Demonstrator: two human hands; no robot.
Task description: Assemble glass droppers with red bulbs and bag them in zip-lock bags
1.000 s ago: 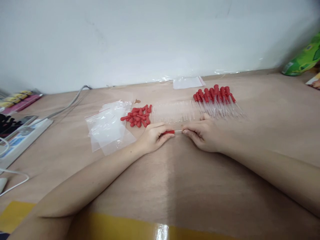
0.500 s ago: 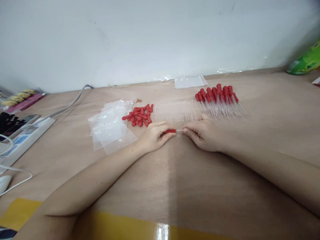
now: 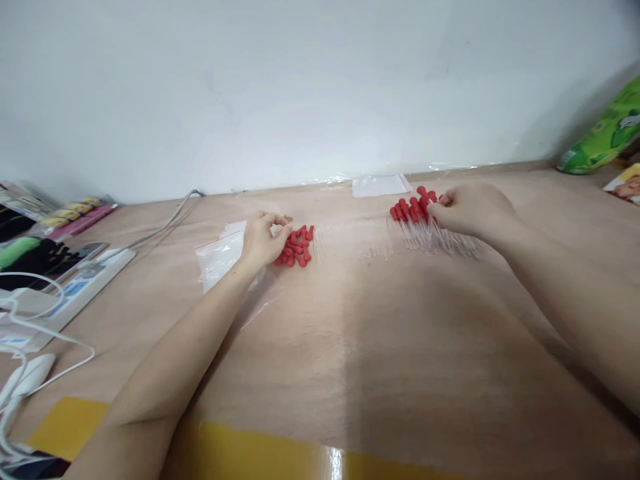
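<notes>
Red bulbs (image 3: 300, 251): on tabletop (image 3: 290, 373), partly behind left hand (image 3: 264, 240).
Left fingers (image 3: 274, 219): curled; I can't tell if gripping.
Right hand (image 3: 473, 210): at red-capped droppers (image 3: 415, 212), hiding some; fingers bent, grip unclear to me.
Clear tubes (image 3: 353, 241): faint, between both.

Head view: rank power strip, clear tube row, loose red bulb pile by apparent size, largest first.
1. Power strip
2. Clear tube row
3. Loose red bulb pile, partly hidden by the left hand

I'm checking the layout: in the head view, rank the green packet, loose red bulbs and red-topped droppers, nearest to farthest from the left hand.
1. Loose red bulbs, beside the left hand.
2. Red-topped droppers, by the right hand.
3. Green packet, far right.
</notes>
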